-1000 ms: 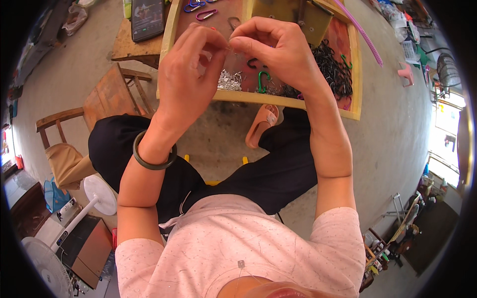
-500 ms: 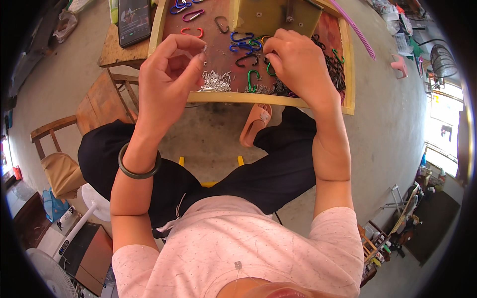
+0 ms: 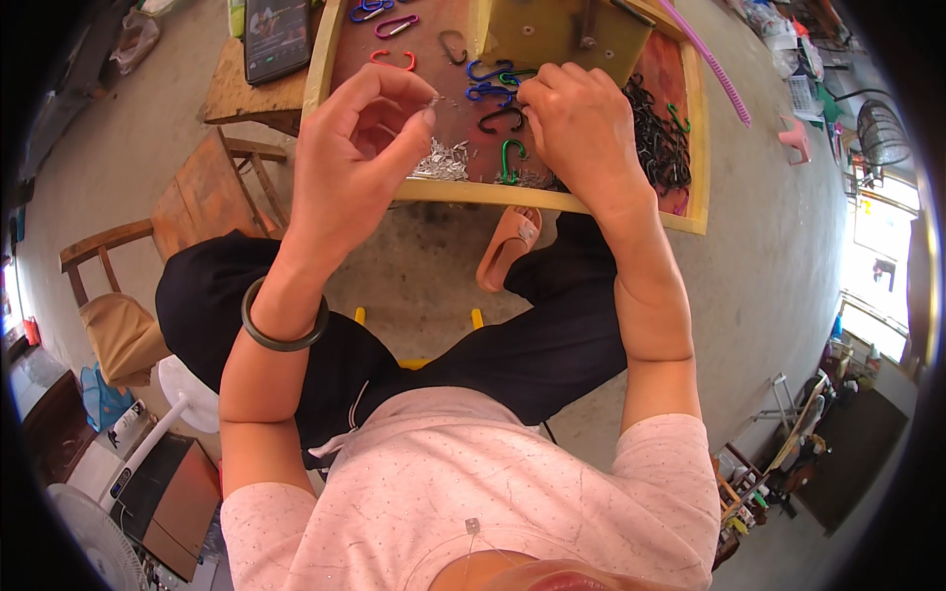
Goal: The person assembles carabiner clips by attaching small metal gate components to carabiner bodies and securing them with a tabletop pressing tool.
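Observation:
My left hand hovers over the near left of a wood-rimmed tray table, thumb and forefinger pinched on a small silver metal pin. Below its fingertips lies a heap of similar silver pins. My right hand is closed with its fingers pointing left; what it grips is hidden. Just left of its fingertips are blue carabiners and a partly covered green one. A black carabiner hook and a green carabiner hook lie between my hands. Red and purple ones lie farther back.
Dark hooks are piled on the tray's right side. A yellowish metal plate stands at the back. To the left, a phone rests on a wooden stool, near a wooden chair. A pink coil hangs beyond the right rim.
My left hand has shifted right, still pinching. My right hand has moved slightly left, toward the blue carabiners. The whole table sits slightly farther right in view.

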Motion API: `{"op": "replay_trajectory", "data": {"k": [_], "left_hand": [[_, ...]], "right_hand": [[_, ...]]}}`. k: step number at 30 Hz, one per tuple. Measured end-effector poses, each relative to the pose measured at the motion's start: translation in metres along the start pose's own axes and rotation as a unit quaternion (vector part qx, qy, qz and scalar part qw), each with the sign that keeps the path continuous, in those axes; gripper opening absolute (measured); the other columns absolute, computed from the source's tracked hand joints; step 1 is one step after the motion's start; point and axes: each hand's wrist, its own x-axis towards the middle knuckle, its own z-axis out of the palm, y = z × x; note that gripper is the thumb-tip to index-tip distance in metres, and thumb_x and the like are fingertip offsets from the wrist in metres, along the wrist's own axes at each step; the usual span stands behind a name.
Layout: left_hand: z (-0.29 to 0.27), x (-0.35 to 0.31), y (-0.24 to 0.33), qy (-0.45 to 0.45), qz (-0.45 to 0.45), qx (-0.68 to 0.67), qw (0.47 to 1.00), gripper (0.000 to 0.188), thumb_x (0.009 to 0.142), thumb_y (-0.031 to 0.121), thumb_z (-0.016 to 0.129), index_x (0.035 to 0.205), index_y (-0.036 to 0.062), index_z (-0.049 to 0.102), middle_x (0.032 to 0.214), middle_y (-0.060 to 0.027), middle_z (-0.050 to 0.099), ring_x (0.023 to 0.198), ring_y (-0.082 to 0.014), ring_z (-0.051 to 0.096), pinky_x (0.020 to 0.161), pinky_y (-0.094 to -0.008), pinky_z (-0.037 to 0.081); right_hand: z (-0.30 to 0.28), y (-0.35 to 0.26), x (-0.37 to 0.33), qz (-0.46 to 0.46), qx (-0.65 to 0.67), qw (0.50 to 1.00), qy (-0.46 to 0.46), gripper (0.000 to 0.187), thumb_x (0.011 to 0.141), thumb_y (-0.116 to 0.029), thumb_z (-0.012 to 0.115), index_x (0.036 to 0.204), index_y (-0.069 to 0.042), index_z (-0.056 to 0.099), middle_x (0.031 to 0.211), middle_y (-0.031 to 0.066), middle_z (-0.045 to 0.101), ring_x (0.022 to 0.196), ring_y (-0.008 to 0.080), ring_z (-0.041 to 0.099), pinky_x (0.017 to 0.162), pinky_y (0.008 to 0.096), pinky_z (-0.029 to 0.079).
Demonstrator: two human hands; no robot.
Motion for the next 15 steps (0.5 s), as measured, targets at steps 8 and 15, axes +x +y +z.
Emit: {"op": "replay_trajectory", "data": {"k": [8, 15], "left_hand": [[0.001, -0.002, 0.001, -0.022, -0.030, -0.017, 0.999, 0.013, 0.094, 0.007, 0.072, 0.105, -0.0001, 0.068, 0.088, 0.0002, 0.069, 0.076, -0.0038, 0.063, 0.067, -0.0195, 0.049], [0.006, -0.001, -0.005, -0.090, -0.051, -0.127, 0.987, 0.013, 0.096, 0.004, 0.072, 0.107, -0.0013, 0.069, 0.095, -0.0017, 0.071, 0.078, -0.0065, 0.065, 0.071, -0.0213, 0.053]], "right_hand": [[-0.011, 0.008, 0.000, 0.016, 0.068, 0.997, -0.024, 0.008, 0.083, -0.011, 0.074, 0.088, -0.008, 0.069, 0.090, 0.0048, 0.066, 0.085, 0.0250, 0.064, 0.078, 0.0373, 0.051], [-0.043, 0.000, 0.014, 0.108, 0.570, 0.813, -0.042, 0.012, 0.089, -0.009, 0.071, 0.097, 0.000, 0.070, 0.088, 0.0022, 0.072, 0.084, 0.0113, 0.067, 0.079, 0.0297, 0.052]]}}
